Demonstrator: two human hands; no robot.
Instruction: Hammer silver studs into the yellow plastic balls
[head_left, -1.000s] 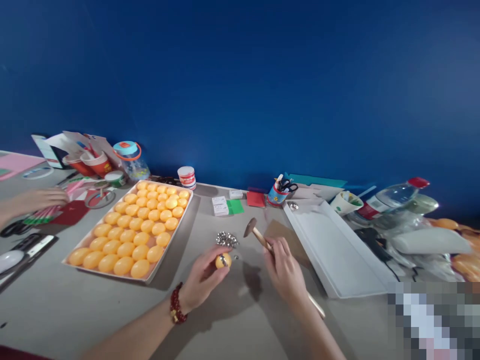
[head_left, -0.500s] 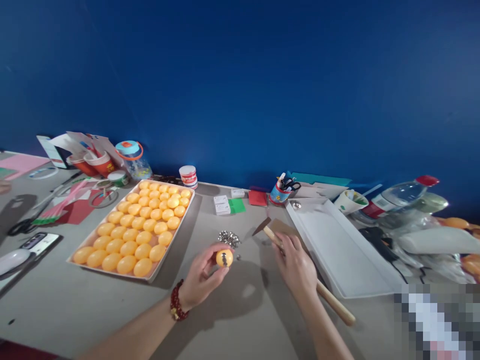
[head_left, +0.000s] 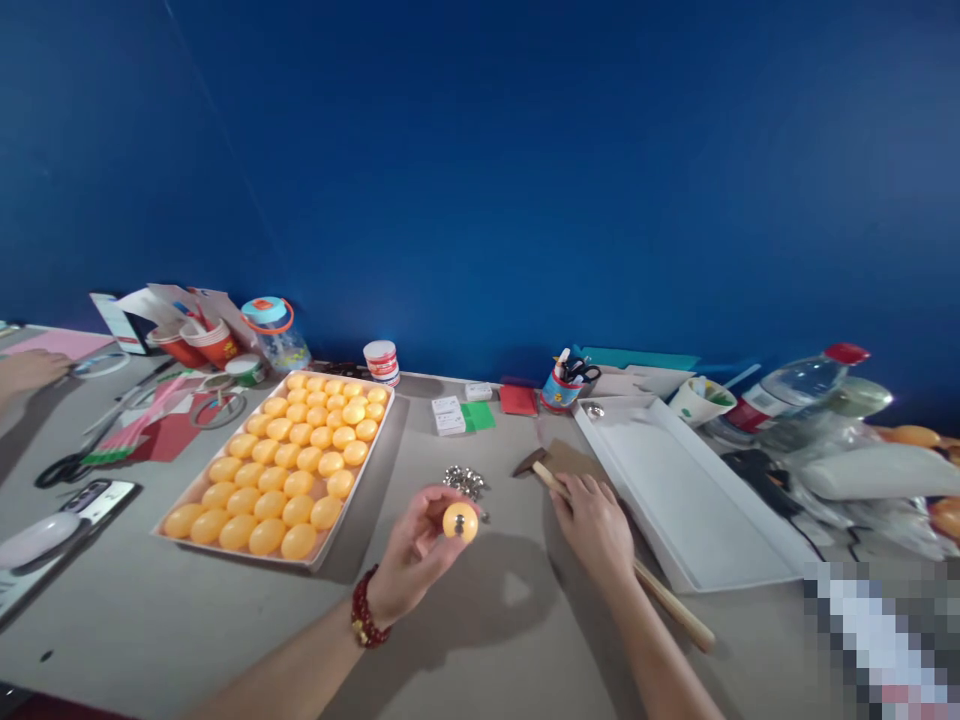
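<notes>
Pinching ball [head_left: 468,524], right hand [head_left: 598,532] round hammer [head_left: 675,606]

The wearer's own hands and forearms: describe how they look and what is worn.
The left hand and the right hand are bare, with no gloves, and no sleeves show. The left wrist wears a dark red beaded bracelet in several strands, with a gold-coloured charm. The right wrist is bare.

No lettering is legible. Marks on the small white boxes [head_left: 448,417] at centre, the red-and-white tub [head_left: 382,364] left of them, the blue pen cup [head_left: 557,394] right of centre, the bottle label [head_left: 752,408] at right and the red paper cups [head_left: 223,348] at left are too small or blurred.
</notes>
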